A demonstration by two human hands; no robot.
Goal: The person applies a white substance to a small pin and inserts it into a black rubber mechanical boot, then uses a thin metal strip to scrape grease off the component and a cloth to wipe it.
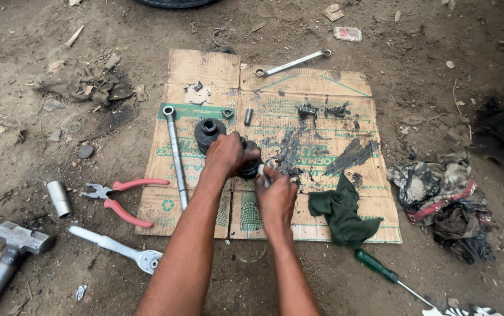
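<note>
Greasy black joint (251, 167) gripped by left hand (224, 153); right hand (274, 196) pinches something small mid-cardboard (322, 228).

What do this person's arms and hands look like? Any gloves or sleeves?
Both forearms are bare: no sleeves, gloves, watch or rings show. The left hand and right hand look smudged with dark grease around the fingers.

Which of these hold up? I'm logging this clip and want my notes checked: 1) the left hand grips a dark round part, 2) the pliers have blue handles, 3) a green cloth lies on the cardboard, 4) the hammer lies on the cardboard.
1. True: the left hand grips the dark round part.
2. False: the pliers have red handles.
3. True: the green cloth lies on the cardboard.
4. False: the hammer lies on the dirt.
</note>
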